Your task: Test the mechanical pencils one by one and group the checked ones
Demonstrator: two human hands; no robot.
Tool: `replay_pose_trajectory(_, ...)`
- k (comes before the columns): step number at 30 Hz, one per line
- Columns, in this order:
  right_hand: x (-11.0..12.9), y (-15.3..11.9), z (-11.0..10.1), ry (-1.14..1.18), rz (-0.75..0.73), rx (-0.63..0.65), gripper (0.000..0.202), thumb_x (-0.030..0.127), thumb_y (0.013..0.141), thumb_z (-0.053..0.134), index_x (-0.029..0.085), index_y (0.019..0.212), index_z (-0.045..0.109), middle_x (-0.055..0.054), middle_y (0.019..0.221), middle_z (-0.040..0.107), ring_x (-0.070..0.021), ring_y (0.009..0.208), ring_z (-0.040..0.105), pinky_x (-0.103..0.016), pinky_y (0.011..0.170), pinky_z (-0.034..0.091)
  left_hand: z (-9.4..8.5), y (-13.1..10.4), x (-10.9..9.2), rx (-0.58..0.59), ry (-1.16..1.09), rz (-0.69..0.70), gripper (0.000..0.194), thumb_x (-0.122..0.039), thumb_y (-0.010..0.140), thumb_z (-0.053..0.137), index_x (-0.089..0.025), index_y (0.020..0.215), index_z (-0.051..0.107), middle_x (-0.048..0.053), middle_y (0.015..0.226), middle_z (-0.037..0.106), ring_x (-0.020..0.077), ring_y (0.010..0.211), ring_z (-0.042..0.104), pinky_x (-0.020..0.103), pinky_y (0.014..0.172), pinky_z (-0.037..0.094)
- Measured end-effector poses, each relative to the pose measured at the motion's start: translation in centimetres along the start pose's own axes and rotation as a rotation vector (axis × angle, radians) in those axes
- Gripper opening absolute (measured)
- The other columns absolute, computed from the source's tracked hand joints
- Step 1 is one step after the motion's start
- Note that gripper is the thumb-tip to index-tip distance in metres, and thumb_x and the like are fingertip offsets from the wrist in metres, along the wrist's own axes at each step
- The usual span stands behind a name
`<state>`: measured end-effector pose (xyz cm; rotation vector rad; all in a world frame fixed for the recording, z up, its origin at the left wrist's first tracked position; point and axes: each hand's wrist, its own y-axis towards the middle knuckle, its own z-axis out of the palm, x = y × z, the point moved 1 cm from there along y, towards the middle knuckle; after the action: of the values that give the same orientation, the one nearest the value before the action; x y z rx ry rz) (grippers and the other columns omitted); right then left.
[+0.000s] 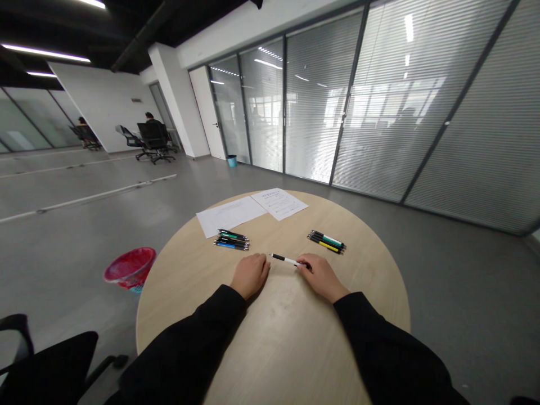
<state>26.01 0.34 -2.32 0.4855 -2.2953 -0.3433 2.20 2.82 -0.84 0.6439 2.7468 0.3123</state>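
Note:
A white pen with a black grip (pixel 287 259) lies nearly level just above or on the tabletop, its tip pointing left. My right hand (pixel 319 277) is closed around the pen's rear end, thumb and fingers pinching it. To the left, my left hand (pixel 250 275) rests on the table with its fingers curled in, close to the pen's tip; nothing shows in it, though its fingertips are hidden. Beyond my left hand is a group of pens (pixel 231 240) with black, green and blue barrels. Another group of pens (pixel 327 242), white, green and yellow, lies beyond my right hand.
Two sheets of paper, a blank-looking one (pixel 232 214) and a printed one (pixel 279 203), lie at the far side of the round wooden table (pixel 278 349). A red basket (pixel 130 267) stands on the floor left. A black chair (pixel 50 360) is at lower left.

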Motion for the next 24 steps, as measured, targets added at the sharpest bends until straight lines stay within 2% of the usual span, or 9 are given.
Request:
replay_pose_trajectory(3, -0.1, 0.0, -0.1, 0.007, 0.003, -0.008, 0.011, 0.018, 0.088, 0.06, 0.019, 0.093, 0.07, -0.005, 0.09, 0.07, -0.0195, 0.084, 0.061, -0.03, 0.079, 0.044, -0.5, -0.3, 1.1, -0.012, -0.144, -0.049, 0.024, -0.032, 0.093, 0.046, -0.02, 0.074, 0.055, 0.006, 0.074, 0.06, 0.0211, 0.068, 0.054, 0.032, 0.065, 0.035)
replay_pose_trajectory(8, -0.1, -0.1, -0.1, 0.017, -0.011, -0.01, 0.012, 0.018, 0.088, 0.06, 0.02, 0.092, 0.071, -0.005, 0.09, 0.07, -0.0197, 0.083, 0.061, -0.031, 0.079, 0.045, -1.1, -0.3, 3.1, -0.061, -0.528, -0.139, 0.025, -0.039, 0.087, 0.053, -0.019, 0.07, 0.054, -0.001, 0.063, 0.052, 0.0154, 0.06, 0.045, 0.028, 0.06, 0.033)
replay_pose_trajectory(13, -0.1, -0.2, 0.0, 0.003, -0.022, -0.004, 0.012, 0.019, 0.089, 0.06, 0.02, 0.093, 0.071, -0.006, 0.092, 0.071, -0.0207, 0.085, 0.061, -0.033, 0.081, 0.045, -1.2, 0.0, 2.9, -0.059, -0.861, -0.153, 0.029, -0.044, 0.084, 0.058, -0.018, 0.071, 0.053, -0.004, 0.061, 0.046, 0.0119, 0.057, 0.041, 0.024, 0.056, 0.032)
replay_pose_trajectory(24, 0.5, -0.1, -0.1, 0.005, -0.049, -0.001, 0.011, 0.018, 0.089, 0.062, 0.02, 0.094, 0.071, -0.006, 0.092, 0.07, -0.0203, 0.087, 0.061, -0.032, 0.082, 0.045, -1.2, -0.2, 1.8, -0.005, -0.944, -0.173, 0.035, -0.052, 0.082, 0.061, -0.018, 0.073, 0.056, -0.003, 0.06, 0.049, 0.0124, 0.057, 0.044, 0.025, 0.056, 0.036)
